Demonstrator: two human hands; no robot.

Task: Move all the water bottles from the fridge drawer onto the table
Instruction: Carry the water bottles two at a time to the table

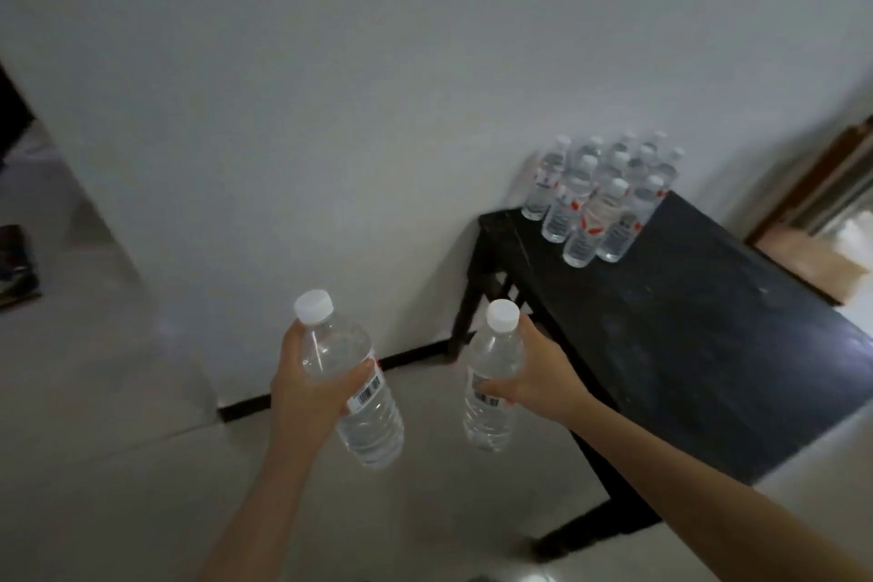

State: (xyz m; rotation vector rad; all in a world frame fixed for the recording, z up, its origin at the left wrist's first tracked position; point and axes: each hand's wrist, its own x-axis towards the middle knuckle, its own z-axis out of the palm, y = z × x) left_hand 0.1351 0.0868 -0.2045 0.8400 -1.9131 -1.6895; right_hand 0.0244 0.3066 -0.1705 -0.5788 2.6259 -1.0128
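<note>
Two bottles in carry, low in the view at 6 o'clock, over the floor (pixel 118 392) and just short of the near end of the black table (pixel 708 345).

- Left hand (pixel 307 392) grips the left bottle (pixel 373 430) round its middle. The fingers curl over the label. The bottle is tilted, cap toward 11 o'clock.
- Right hand (pixel 538 373) grips the right bottle (pixel 493 421) at shoulder and label, fingers wrapped round it. This bottle is near upright.
- A bottle cluster (pixel 595 199) stands upright at 2 o'clock, on the table's far end by the wall (pixel 330 109).
- The fridge drawer is not in view.

Judgement: the step in hand is delivery.
- Carry both bottles over the bare top on the near side of the cluster.
- Level the left bottle before it touches down.
- Seat the bases flat and let go one hand at a time.
- Keep off the packed rows, where one nudge could topple several.
</note>
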